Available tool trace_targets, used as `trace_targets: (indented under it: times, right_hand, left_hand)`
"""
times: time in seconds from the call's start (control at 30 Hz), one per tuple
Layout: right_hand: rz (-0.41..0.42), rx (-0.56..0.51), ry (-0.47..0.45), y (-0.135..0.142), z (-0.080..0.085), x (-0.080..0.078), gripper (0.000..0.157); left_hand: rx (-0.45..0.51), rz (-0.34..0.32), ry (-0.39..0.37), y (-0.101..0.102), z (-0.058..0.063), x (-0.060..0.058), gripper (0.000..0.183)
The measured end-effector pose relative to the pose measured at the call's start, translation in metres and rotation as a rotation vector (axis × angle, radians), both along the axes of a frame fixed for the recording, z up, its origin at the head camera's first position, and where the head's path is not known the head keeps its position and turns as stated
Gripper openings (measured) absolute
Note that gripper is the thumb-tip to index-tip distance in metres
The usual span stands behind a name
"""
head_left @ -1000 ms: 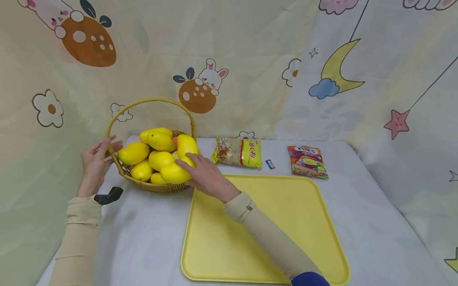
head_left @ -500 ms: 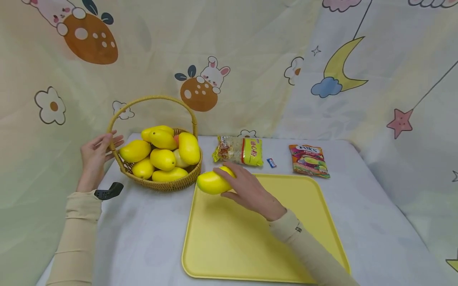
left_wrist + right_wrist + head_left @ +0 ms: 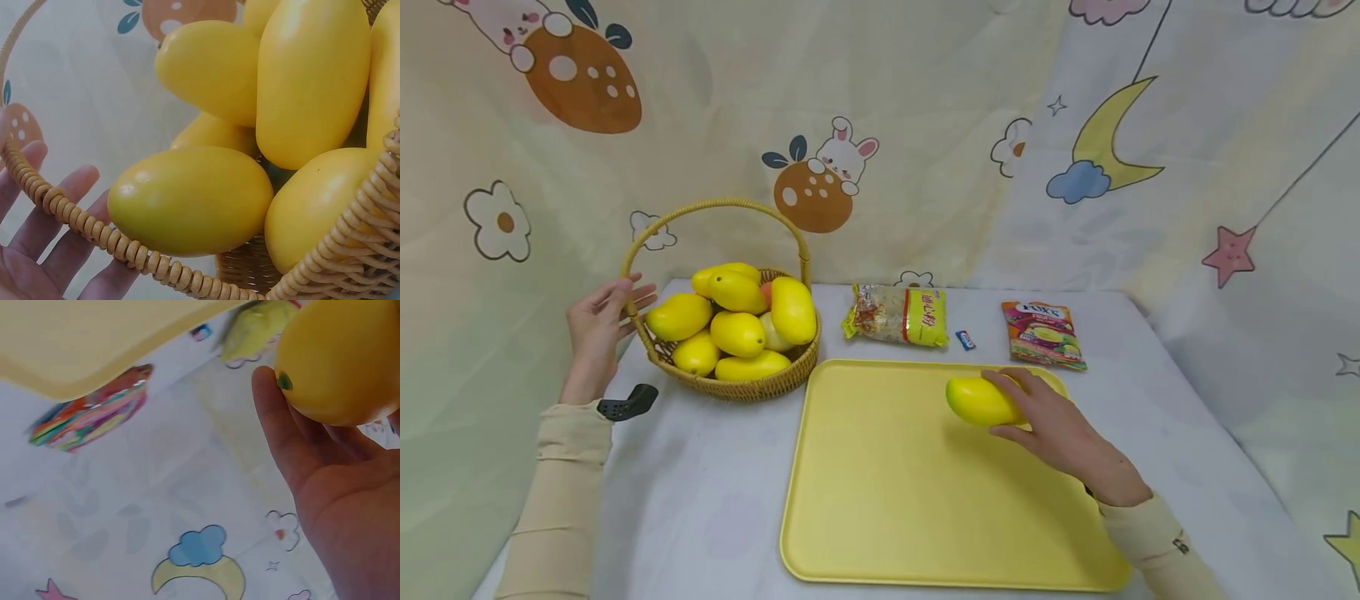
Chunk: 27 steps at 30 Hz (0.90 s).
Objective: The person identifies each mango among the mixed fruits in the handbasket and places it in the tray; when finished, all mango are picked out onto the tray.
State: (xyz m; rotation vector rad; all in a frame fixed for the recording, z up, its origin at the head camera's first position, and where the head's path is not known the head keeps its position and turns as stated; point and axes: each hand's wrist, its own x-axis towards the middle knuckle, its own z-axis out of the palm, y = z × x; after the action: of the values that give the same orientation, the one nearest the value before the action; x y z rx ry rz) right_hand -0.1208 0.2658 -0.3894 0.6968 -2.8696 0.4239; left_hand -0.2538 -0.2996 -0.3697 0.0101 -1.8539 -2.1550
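A yellow mango (image 3: 979, 402) with a greenish tip is gripped in my right hand (image 3: 1063, 435), above the right half of the yellow tray (image 3: 880, 500). In the right wrist view the same mango (image 3: 344, 356) sits between my fingers and thumb, its small green stem end showing. To the left, my left hand (image 3: 597, 333) holds the wicker basket (image 3: 760, 388) where handle and rim meet, the thumb in front and the fingers spread behind. Several yellow mangoes (image 3: 739, 335) fill that basket, with a pinkish fruit (image 3: 767, 292) mostly hidden among them.
Behind the tray lie a clear and yellow food packet (image 3: 898, 316), a small blue wrapped sweet (image 3: 966, 340) and a colourful candy bag (image 3: 1043, 335). A printed cloth wall (image 3: 910, 167) rises along the table's back edge. The basket's arched handle (image 3: 722, 202) stands tall.
My right hand has lifted a mango out of the basket and carried it rightward over the tray. My left hand has stayed at the basket's left side.
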Motion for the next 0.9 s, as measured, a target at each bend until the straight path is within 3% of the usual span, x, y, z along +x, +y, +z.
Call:
trace_targets:
  times: [0.13,0.4,0.9]
  right_hand:
    - [-0.06,0.045,-0.021,0.015,-0.012,-0.001,0.069]
    - [-0.178,0.094,-0.098,0.043,-0.035,-0.022,0.068]
    - [-0.273,0.106,-0.232,0.059,-0.044,-0.026,0.072]
  left_hand:
    - [0.003,0.014,0.002,0.0,0.0,0.001,0.039]
    - [-0.032,0.032,-0.021,-0.001,-0.001,0.002,0.05]
    - [-0.063,0.032,-0.035,0.002,-0.001,0.001,0.051]
